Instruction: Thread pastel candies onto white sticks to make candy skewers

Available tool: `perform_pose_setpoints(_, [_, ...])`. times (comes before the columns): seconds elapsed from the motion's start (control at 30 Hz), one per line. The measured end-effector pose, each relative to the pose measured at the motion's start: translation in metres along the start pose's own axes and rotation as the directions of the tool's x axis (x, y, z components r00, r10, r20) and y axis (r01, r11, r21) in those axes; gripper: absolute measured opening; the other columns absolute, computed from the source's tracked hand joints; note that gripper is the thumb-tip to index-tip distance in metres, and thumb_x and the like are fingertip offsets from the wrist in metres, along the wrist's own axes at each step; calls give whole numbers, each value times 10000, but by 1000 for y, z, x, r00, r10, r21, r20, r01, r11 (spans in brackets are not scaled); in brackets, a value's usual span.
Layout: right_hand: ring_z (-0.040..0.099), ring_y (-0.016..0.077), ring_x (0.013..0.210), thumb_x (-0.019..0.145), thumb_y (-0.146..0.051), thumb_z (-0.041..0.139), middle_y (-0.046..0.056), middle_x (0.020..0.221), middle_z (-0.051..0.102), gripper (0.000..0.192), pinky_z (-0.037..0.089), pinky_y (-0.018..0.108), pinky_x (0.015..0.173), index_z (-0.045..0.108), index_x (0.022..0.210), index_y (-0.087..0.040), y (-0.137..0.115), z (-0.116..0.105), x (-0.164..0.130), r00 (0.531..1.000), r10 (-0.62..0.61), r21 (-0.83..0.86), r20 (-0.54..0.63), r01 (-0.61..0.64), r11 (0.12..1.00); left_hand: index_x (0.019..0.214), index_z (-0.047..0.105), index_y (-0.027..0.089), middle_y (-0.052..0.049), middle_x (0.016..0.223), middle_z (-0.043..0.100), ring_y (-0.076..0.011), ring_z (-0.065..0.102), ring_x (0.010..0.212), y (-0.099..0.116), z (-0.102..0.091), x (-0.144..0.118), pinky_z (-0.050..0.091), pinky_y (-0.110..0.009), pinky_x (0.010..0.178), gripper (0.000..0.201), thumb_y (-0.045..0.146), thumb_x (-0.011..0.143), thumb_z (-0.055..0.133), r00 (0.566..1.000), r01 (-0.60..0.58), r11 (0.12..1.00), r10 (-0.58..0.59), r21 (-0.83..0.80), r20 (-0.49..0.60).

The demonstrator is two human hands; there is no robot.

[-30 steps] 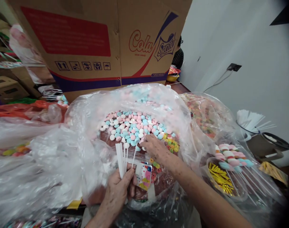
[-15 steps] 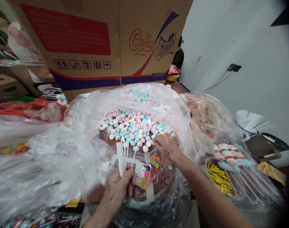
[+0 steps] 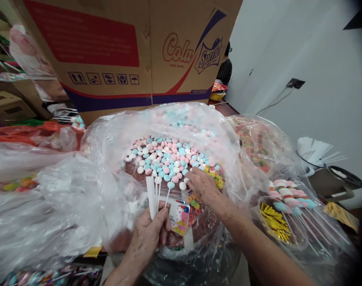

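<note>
My left hand [image 3: 151,226] is closed around a small bunch of upright white sticks [image 3: 151,198]. Some are thin with round candies at their tips, among them a pale blue candy [image 3: 170,185]. Directly behind the fingers is a colourful printed card [image 3: 181,218]; whether it is gripped too I cannot tell. My right hand [image 3: 203,184] bends over the near edge of a heap of pink, blue and white candies [image 3: 169,159]. Its fingertips meet at a white candy [image 3: 186,180]; the thumb is mostly hidden. Ring-shaped candies [image 3: 194,203] lie below that hand.
A big cardboard box [image 3: 109,47] stands behind the clear plastic bag [image 3: 115,123] of candies. To the right are gold twist ties [image 3: 274,222] in a clear tray, marshmallow sticks [image 3: 288,194] and a grey jug [image 3: 324,182]. Crumpled plastic [image 3: 70,198] covers the left side.
My right hand has shifted slightly left, its fingertips coming to a white candy. Yellow ring candies beside it have come into view. My left hand holds its place with the sticks.
</note>
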State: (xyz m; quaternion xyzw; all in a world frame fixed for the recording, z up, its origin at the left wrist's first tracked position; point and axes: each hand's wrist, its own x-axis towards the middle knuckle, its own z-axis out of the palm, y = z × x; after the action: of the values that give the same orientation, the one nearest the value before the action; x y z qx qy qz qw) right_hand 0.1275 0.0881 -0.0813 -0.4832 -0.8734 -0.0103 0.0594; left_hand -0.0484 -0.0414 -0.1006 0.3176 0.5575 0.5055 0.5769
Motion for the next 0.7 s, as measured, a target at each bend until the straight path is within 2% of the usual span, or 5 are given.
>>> perform_pose_setpoints(0.1, [538,204,874,918,-82,478,84,976,606,181,425,291,723,630,908,-180,-3,-2,-2,1000,6,-37,-13,-6,999,756,610,146,37,503,573,-52,400,276,0,0,0,249,-158,288,505,647,742,674,1000,-2,1000,2,-3,-4])
perform_pose_setpoints(0.23, [543,232,929,908,-63,511,105,1011,614,174,441,323,778,641,972,-159,-9,-12,-2,1000,-26,-68,-14,25,997,663,589,149,36,467,541,-50,404,288,0,0,-1,256,-152,301,518,652,768,647,1000,-13,1000,12,17,17])
perform_pose_setpoints(0.37, [539,235,917,919,-81,543,92,952,624,128,446,336,810,646,947,-153,-16,-21,-2,987,-156,-10,-45,156,988,643,588,152,40,442,527,-52,390,279,1,1,-1,255,-158,302,524,661,749,660,1000,-4,1000,4,5,11])
perform_pose_setpoints(0.53, [540,229,919,922,-108,573,85,925,632,92,458,340,834,654,949,-140,-34,-18,3,954,-282,34,-100,287,957,647,598,154,37,421,525,-66,405,285,-2,-1,0,260,-162,301,520,660,744,668,1000,-8,1000,8,0,5])
perform_pose_setpoints(0.7, [557,246,910,906,-111,607,94,909,630,68,476,357,804,660,887,-149,-49,-9,11,944,-328,-38,-14,328,944,652,594,154,30,436,549,-59,381,266,-2,0,0,256,-162,287,546,691,721,664,1000,9,1000,-9,8,-4])
